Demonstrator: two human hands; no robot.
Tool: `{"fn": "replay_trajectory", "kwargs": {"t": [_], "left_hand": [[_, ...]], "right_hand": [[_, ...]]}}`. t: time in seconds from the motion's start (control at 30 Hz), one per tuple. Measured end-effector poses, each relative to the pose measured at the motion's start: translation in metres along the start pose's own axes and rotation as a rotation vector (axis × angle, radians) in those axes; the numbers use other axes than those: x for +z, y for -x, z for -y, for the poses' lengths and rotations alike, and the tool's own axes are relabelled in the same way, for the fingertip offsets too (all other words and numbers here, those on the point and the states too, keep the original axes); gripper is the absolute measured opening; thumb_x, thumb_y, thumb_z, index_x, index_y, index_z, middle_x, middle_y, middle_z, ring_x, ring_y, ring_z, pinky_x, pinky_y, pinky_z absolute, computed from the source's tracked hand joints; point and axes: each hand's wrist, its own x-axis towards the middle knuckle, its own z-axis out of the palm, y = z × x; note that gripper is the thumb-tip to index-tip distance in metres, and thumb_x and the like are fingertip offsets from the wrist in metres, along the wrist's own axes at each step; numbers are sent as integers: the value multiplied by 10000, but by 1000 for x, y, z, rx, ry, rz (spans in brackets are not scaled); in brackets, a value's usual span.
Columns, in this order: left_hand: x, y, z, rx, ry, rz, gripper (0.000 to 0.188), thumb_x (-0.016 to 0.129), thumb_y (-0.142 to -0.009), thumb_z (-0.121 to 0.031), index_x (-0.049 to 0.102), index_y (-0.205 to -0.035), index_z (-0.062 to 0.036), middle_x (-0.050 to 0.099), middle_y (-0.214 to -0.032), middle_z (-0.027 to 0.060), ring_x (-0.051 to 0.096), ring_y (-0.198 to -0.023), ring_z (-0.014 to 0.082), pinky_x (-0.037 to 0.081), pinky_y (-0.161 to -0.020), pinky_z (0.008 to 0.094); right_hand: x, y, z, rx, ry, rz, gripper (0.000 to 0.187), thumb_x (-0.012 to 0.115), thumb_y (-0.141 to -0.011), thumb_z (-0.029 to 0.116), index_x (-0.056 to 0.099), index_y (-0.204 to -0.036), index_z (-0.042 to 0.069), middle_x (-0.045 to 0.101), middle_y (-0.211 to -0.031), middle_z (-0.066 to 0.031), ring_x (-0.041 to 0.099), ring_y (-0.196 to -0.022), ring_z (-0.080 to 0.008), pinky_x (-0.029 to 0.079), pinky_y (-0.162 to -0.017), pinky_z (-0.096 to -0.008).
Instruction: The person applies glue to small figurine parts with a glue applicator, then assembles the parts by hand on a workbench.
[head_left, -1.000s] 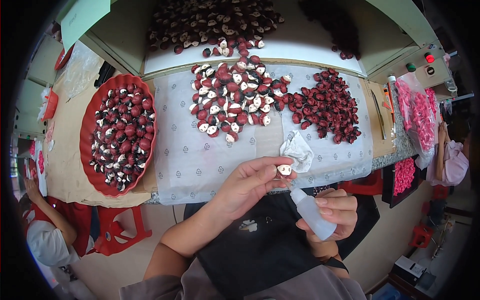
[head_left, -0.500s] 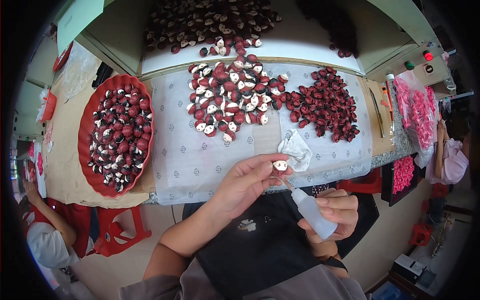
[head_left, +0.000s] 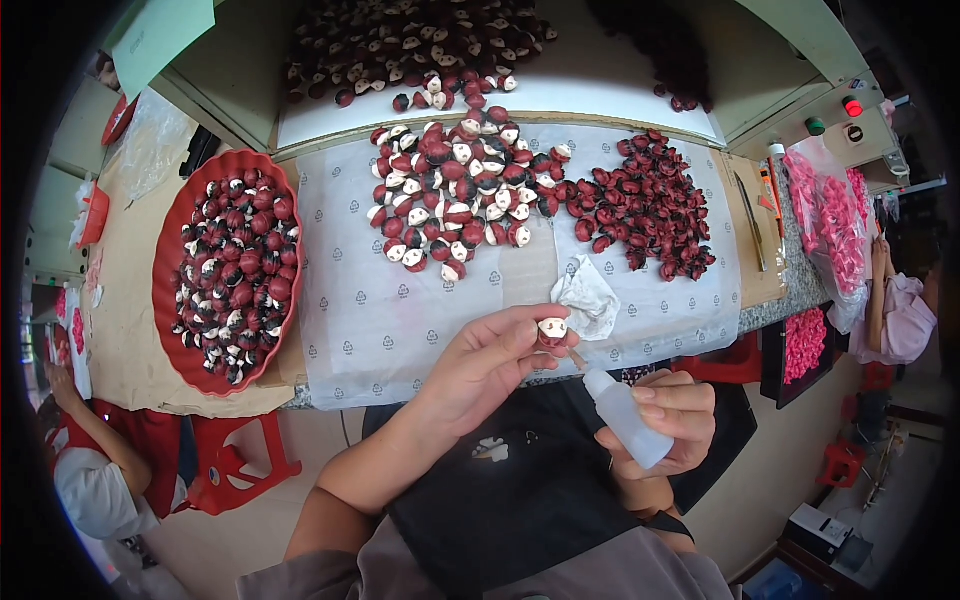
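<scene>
Between the thumb and fingers of my left hand is a small doll head with a cream face and dark red sides. My right hand grips a translucent squeeze bottle with a thin nozzle, which points up and left at the underside of the head. Whether the nozzle tip touches the head, I cannot tell. Just beyond my hands lies a crumpled white tissue. Farther back is a pile of red, black and cream doll heads, and right of it a pile of dark red, black-edged cup-shaped pieces.
A red scalloped basin of similar heads stands left. Behind, an open-fronted cabinet holds more heads. At right lie tweezers, a bag of pink pieces and a black tray. Co-workers sit at left and far right.
The doll head in my left hand has tipped and shifted slightly to the left. The bottle in my right hand has turned a little, its nozzle still close to the head.
</scene>
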Motion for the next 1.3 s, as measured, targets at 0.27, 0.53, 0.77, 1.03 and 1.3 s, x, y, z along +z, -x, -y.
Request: {"fn": "replay_trajectory", "kwargs": {"t": [0.27, 0.53, 0.77, 1.03, 1.3], "left_hand": [[1, -2, 1, -17, -6, 14, 302, 481, -825, -199, 492, -1050, 3, 559, -925, 124, 530, -858, 182, 406, -777, 291], [-12, 7, -13, 98, 127, -39, 353, 489, -821, -204, 452, -1106, 0, 550, -969, 124, 523, -888, 171, 405, -790, 291], [-21, 7, -28, 218, 209, -48, 308, 465, -833, -198, 457, -1095, -37, 542, -967, 101, 520, -873, 176, 417, -779, 309], [-18, 7, -23, 135, 257, -116, 324, 503, -814, -242, 473, -1084, -63, 542, -994, 77, 503, -888, 148, 391, -795, 285], [-18, 5, -23, 20, 366, -107, 229, 486, -826, -269, 515, -969, -93, 550, -981, 59, 483, -898, 137, 374, -801, 285]], "right_hand": [[-3, 0, 0, -5, 36, -8, 409, 744, -592, 188, 458, -858, 68, 465, -805, -72, 461, -576, -130, 405, -524, -223], [-24, -1, -26, 204, -137, -244, 367, 612, -617, -64, 417, -915, 26, 466, -870, -108, 531, -729, -163, 450, -650, -264], [-16, -20, -79, 433, -1, -137, 263, 530, -641, -103, 446, -870, -6, 486, -809, -91, 541, -747, -182, 427, -660, -264], [-3, -39, -71, 216, 721, 157, 215, 588, -625, -61, 516, -817, 5, 524, -783, -116, 532, -709, -269, 418, -628, -310], [-9, -41, -75, 212, 642, 210, 268, 608, -543, -98, 543, -788, -9, 528, -778, -109, 541, -697, -252, 428, -608, -307]]}}
